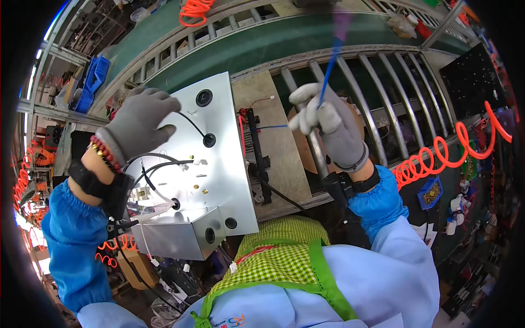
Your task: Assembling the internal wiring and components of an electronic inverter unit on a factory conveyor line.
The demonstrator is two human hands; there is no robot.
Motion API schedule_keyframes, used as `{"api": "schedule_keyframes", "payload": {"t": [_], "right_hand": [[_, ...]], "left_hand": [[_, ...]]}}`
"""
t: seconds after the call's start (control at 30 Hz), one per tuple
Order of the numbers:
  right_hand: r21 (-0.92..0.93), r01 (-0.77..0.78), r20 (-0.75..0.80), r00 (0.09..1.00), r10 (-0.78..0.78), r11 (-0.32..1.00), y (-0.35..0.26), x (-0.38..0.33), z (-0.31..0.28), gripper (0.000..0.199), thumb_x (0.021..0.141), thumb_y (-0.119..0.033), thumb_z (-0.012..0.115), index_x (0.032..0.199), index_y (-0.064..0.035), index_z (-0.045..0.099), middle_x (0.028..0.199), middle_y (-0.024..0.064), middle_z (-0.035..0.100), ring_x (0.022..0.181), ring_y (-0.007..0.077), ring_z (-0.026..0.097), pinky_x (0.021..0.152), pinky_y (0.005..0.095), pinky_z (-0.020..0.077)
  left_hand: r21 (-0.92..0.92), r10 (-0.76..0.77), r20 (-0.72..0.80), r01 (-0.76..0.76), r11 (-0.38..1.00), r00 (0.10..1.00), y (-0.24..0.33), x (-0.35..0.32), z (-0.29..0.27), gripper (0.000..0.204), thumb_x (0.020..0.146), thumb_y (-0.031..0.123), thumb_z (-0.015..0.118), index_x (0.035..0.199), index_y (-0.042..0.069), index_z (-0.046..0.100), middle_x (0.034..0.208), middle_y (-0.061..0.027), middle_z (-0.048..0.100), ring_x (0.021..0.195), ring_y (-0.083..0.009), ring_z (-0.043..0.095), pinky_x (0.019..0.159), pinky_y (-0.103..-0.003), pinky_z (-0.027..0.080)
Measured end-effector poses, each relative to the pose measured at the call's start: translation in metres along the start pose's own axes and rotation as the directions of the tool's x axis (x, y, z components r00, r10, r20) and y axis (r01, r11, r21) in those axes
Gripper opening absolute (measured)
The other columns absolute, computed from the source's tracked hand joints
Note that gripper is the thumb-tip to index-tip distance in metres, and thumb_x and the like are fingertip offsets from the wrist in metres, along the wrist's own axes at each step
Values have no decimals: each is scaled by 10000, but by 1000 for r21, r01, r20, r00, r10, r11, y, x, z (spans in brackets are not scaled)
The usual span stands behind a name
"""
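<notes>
We open on the big piece: our silver metal panel [219, 180] lies across the roller surface [383, 71], its near end folded into a box section [180, 232]. Black cables [158, 164] already run over its face and small fittings sit in place, so by our reckoning the wiring is partly done; several round holes [204, 98] show black grommets with nothing through them, which suggests more routing is left. Just beside the panel, a brown board [279, 147] carries a black bracket strip [257, 158].

Now the hands. Our left hand [139, 123], grey-gloved, rests palm down on the panel's far left corner, fingers curled over the edge near a thin black wire [191, 123] leading to a grommet. Our right hand [328, 126] is raised above the rollers, well apart from the panel, fist closed around a thin blue tube [328, 71] that rises up and away. Smallest of all: a red wire [261, 101] loops on the board.
</notes>
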State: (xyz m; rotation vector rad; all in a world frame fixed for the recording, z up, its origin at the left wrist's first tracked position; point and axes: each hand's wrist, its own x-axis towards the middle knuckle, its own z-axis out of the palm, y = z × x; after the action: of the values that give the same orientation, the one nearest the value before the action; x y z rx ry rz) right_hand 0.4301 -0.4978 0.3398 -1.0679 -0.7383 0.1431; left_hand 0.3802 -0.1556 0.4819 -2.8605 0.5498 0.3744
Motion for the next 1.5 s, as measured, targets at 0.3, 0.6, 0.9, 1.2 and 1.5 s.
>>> {"api": "schedule_keyframes", "payload": {"t": [0.3,0.6,0.9,1.2,1.5], "right_hand": [[-613,-86,-221,973,-65,785,-49,12,17,147,985,-113,526,1011,-26,642,1021,106,636,817,188,565,763,312,457],[-340,-423,169,851,497,840,174,-28,70,288,968,-184,618,1203,-27,672,1142,166,667,943,228,686,788,367,561],[-24,-320,358,882,307,947,193,23,103,397,961,-109,640,1341,-7,581,1241,85,669,1093,183,654,949,348,550],[-432,-240,475,759,445,870,200,38,51,479,907,-251,671,1323,-23,603,1196,192,698,1093,300,681,944,407,524],[-941,52,321,457,830,335,324,91,37,472,958,-374,591,1308,-64,654,1261,216,678,1126,388,666,937,470,532]], "left_hand": [[134,236,69,-244,961,969,19,25,26,288,789,234,747,1070,184,708,1032,-37,684,1157,-270,601,1230,-618,124],[-33,113,204,-109,994,972,15,38,55,23,867,215,691,871,192,692,706,-56,673,778,-298,687,1150,-542,339],[69,155,80,-160,985,985,28,34,73,127,778,129,709,893,183,696,770,-27,699,804,-249,705,1081,-452,449],[-25,272,-88,-275,961,958,23,30,47,58,730,116,685,778,138,663,742,-54,620,787,-279,639,845,-397,503],[-418,-627,-129,531,737,769,-85,-122,-23,74,826,75,600,806,5,592,694,-152,551,623,-310,545,607,-398,436]]}}
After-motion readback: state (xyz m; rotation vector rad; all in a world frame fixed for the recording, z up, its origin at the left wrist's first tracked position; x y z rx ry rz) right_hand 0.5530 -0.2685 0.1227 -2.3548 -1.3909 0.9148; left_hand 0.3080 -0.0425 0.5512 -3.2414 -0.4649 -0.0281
